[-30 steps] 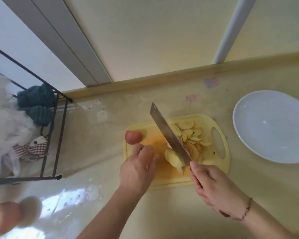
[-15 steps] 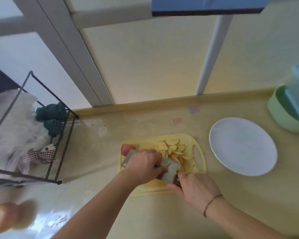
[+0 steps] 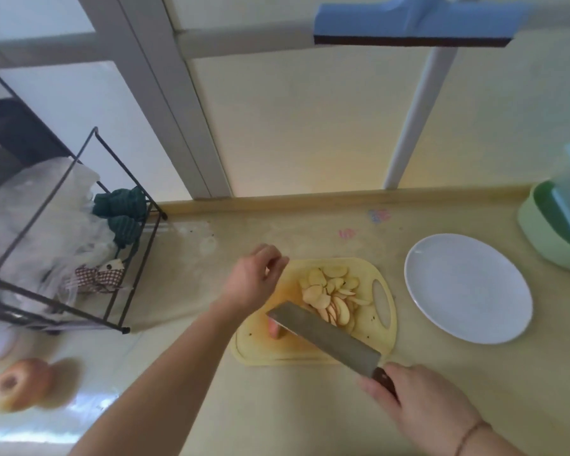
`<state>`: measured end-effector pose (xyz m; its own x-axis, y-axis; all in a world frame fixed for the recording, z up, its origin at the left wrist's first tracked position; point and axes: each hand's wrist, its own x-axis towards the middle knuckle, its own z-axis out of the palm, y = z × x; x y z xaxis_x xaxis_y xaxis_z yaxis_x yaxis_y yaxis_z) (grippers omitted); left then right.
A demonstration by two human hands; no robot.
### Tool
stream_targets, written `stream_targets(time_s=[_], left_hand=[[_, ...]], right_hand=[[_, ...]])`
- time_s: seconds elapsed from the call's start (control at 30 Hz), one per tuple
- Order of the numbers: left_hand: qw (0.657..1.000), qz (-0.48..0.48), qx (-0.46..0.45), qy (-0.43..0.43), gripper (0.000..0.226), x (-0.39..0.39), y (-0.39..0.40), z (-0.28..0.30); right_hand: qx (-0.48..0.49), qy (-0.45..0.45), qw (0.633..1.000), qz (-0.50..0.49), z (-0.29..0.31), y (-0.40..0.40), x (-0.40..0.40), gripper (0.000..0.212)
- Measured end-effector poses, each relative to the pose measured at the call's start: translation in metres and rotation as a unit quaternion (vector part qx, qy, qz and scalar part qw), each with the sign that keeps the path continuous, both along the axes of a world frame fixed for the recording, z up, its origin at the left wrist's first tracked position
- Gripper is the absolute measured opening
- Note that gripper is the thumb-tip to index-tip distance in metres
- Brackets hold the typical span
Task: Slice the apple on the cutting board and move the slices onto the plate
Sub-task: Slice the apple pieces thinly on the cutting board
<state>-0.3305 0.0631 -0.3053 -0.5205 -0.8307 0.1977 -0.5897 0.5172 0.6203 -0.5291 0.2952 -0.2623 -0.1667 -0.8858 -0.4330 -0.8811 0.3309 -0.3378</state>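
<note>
**Cleaver lifted off the pile, left hand drawn back**

Half a second earlier: left hand pressed on the flat of the blade, low over the board. Now lifted clear, left hand hovering above the far-left corner of the pale yellow plastic cutting board, fingers loosely curled, holding nothing. Right hand wrapped round the dark wooden handle of the broad steel cleaver, blade raised at a slant over the board's near half, tip toward the left. Thin bracelet at the right wrist.

Fanned pile of thin pale apple slices lay on the board's middle and right, beside the oval handle hole, none on the round white plate. Plate stood just right of the board, apart from it. Small red-skinned apple end piece sat on the board, partly hidden under the blade edge; shape hard to make out.

Black wire rack at left, with clear plastic bags and a dark green cloth, cut off by the frame edge. Blurred round bagel-like thing at lower left, too smeared to name for sure. Pale green tub with a blue insert cut off at right.
</note>
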Motion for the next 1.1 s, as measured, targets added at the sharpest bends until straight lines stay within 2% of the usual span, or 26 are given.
stream_targets(time_s=[0.03, 0.07, 0.13, 0.2, 0.27, 0.3, 0.4, 0.5, 0.57, 0.87, 0.93, 1.0, 1.1], left_hand=[[0.998, 0.01, -0.026, 0.049, 0.015, 0.018, -0.001, -0.002], [0.996, -0.018, -0.057, 0.06, 0.011, 0.035, -0.001, -0.007], [0.98, -0.156, -0.124, -0.01, 0.011, 0.058, 0.004, -0.025], [0.941, -0.297, -0.127, -0.105, 0.022, 0.064, 0.01, -0.047], [0.91, -0.363, -0.132, -0.151, 0.026, 0.062, 0.013, -0.064], [0.906, -0.371, -0.139, -0.152, 0.027, 0.059, 0.015, -0.068], [0.927, -0.327, -0.138, -0.119, 0.028, 0.057, 0.022, -0.078], [0.972, -0.206, -0.093, -0.059, 0.016, 0.055, 0.038, -0.087], [0.988, -0.14, -0.054, -0.031, 0.012, 0.05, 0.056, -0.094], [0.994, -0.088, -0.03, 0.05, 0.015, 0.047, 0.08, -0.104], [0.995, -0.056, 0.002, 0.087, 0.021, 0.047, 0.083, -0.106], [0.994, -0.036, 0.017, 0.103, 0.018, 0.045, 0.083, -0.107], [0.992, -0.055, -0.016, 0.11, 0.019, 0.041, 0.081, -0.107]], right_hand=[[0.003, -0.048, 0.998, -0.049, 0.003, 0.005, -0.004, 0.055], [-0.003, -0.091, 0.991, -0.098, 0.004, 0.01, -0.009, 0.058], [-0.021, -0.135, 0.976, -0.169, 0.004, 0.017, -0.017, 0.058], [-0.015, -0.152, 0.968, -0.2, 0.003, 0.02, -0.023, 0.054], [-0.014, -0.154, 0.966, -0.205, 0.0, 0.02, -0.024, 0.051], [-0.013, -0.154, 0.967, -0.203, 0.0, 0.02, -0.023, 0.051], [0.002, -0.153, 0.969, -0.193, -0.002, 0.015, -0.013, 0.052], [0.021, -0.173, 0.966, -0.19, -0.004, 0.01, 0.003, 0.051], [0.031, -0.213, 0.955, -0.203, -0.005, 0.004, 0.014, 0.049], [0.073, -0.324, 0.909, -0.251, -0.03, -0.032, 0.068, 0.052], [0.073, -0.335, 0.904, -0.256, -0.036, -0.036, 0.073, 0.052], [0.077, -0.343, 0.897, -0.269, -0.042, -0.038, 0.076, 0.052], [0.08, -0.333, 0.901, -0.267, -0.053, -0.037, 0.075, 0.056]])
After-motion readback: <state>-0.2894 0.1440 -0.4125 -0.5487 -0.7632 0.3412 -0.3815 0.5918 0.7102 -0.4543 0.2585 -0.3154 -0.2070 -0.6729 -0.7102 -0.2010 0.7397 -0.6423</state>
